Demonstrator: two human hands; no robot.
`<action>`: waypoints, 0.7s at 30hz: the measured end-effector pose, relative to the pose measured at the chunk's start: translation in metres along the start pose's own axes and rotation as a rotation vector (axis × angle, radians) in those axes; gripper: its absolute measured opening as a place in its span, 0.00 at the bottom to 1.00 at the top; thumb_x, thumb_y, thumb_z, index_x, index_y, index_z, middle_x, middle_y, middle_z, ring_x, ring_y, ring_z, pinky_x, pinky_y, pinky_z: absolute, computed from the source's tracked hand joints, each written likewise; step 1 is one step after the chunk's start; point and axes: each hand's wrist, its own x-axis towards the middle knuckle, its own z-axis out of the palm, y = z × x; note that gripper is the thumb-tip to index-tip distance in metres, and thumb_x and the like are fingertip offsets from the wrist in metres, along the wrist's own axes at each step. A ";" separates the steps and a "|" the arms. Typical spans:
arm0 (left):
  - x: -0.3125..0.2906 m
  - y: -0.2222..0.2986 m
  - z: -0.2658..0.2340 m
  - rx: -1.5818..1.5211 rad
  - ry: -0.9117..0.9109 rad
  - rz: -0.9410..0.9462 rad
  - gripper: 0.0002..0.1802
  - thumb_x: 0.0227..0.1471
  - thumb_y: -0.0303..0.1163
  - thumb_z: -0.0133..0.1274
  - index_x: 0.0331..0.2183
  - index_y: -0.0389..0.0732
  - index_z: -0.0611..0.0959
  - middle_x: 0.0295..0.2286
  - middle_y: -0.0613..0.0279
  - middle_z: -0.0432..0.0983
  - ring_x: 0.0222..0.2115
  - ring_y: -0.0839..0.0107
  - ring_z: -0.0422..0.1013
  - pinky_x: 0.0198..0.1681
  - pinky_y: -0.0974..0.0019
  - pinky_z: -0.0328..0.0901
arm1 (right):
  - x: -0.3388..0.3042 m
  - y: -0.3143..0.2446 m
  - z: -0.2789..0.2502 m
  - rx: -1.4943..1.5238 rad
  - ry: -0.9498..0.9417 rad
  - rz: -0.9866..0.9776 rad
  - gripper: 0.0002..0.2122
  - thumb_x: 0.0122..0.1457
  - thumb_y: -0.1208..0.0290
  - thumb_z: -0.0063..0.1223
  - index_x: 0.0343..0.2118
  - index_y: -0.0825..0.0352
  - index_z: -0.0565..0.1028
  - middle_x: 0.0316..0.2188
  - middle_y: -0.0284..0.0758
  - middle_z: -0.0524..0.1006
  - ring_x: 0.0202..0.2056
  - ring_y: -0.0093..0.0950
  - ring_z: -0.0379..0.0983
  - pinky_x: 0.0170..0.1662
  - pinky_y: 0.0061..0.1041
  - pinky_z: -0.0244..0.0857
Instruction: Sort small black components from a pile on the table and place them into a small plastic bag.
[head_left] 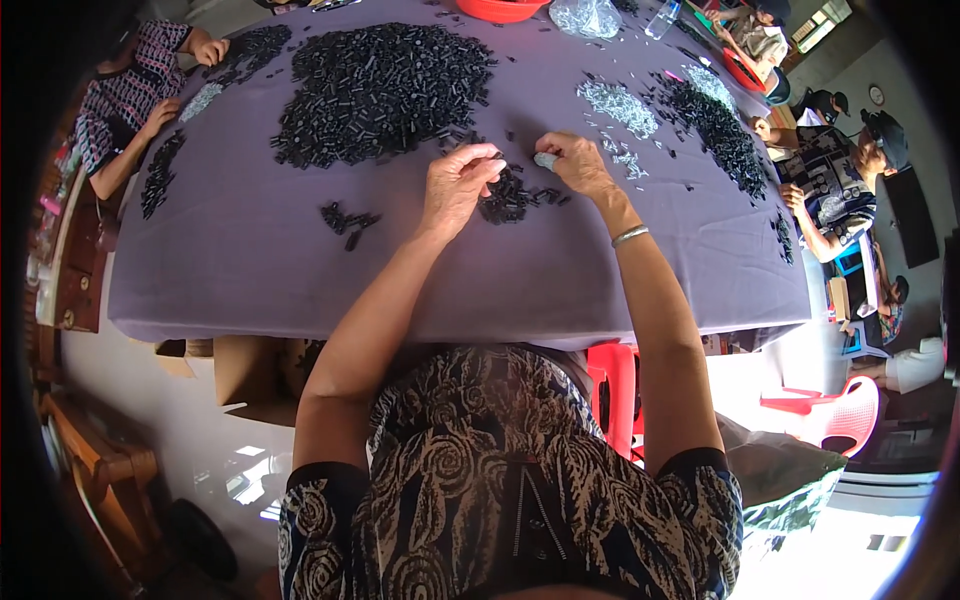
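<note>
My left hand is closed in a pinch above the purple tablecloth, with what looks like a small black plastic piece at its fingertips. To its right, my right hand is curled round a few small clear pieces that show at its fingers. A little pile of black pieces lies between and just below the hands. Left of my left hand sits a smaller cluster of black pieces. Beyond my right hand, clear pieces are scattered in a heap.
A large mound of black pieces covers the table's far left-centre. More black pieces spread at right. A red basin and a clear plastic bag stand at the far edge. Several people sit around the table.
</note>
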 end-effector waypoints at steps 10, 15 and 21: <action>-0.001 0.000 0.002 0.067 -0.042 -0.027 0.10 0.45 0.24 0.58 0.34 0.36 0.80 0.26 0.66 0.74 0.24 0.80 0.69 0.23 0.77 0.64 | -0.009 -0.015 -0.019 0.538 -0.142 0.188 0.05 0.51 0.71 0.56 0.28 0.66 0.75 0.24 0.27 0.73 0.25 0.15 0.68 0.27 0.17 0.65; 0.001 -0.004 0.000 0.063 -0.070 0.020 0.09 0.46 0.26 0.58 0.34 0.37 0.80 0.27 0.67 0.72 0.24 0.81 0.69 0.22 0.79 0.63 | -0.015 -0.047 -0.019 1.004 -0.300 0.171 0.06 0.54 0.72 0.53 0.34 0.65 0.71 0.24 0.27 0.72 0.24 0.13 0.67 0.26 0.16 0.64; 0.000 -0.004 0.002 0.039 -0.084 0.028 0.10 0.46 0.25 0.58 0.34 0.36 0.80 0.26 0.67 0.72 0.24 0.81 0.68 0.22 0.78 0.64 | -0.012 -0.053 -0.013 1.263 -0.334 0.208 0.07 0.53 0.73 0.55 0.34 0.67 0.72 0.22 0.28 0.71 0.22 0.14 0.65 0.25 0.18 0.62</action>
